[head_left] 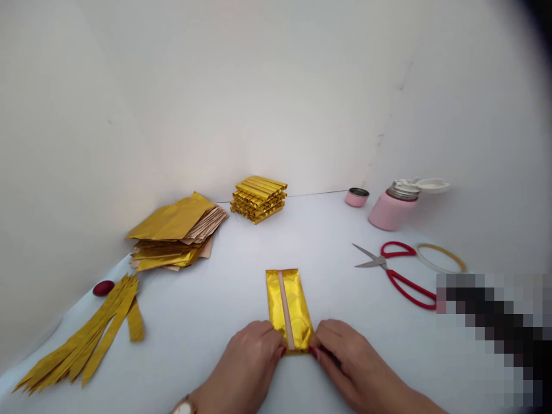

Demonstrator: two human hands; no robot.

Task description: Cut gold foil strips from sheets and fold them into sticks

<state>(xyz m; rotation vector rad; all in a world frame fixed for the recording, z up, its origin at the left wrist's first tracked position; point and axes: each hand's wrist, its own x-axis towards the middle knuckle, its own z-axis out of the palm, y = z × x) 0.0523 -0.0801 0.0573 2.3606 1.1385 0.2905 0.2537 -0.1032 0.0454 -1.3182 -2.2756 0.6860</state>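
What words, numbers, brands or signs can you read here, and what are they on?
None can be read.
Watch by the left hand: face cut off, too small to read.
Pink bottle, scissors, folded gold paper: no writing shows.
Dark thing on the right: too blurred.

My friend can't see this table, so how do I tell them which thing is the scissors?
Look across the white table to the pink bottle with its white lid flipped open. Just in front lie metal scissors, blades spread. Their two big red loop handles set them apart from the thin yellowish ring beside them.
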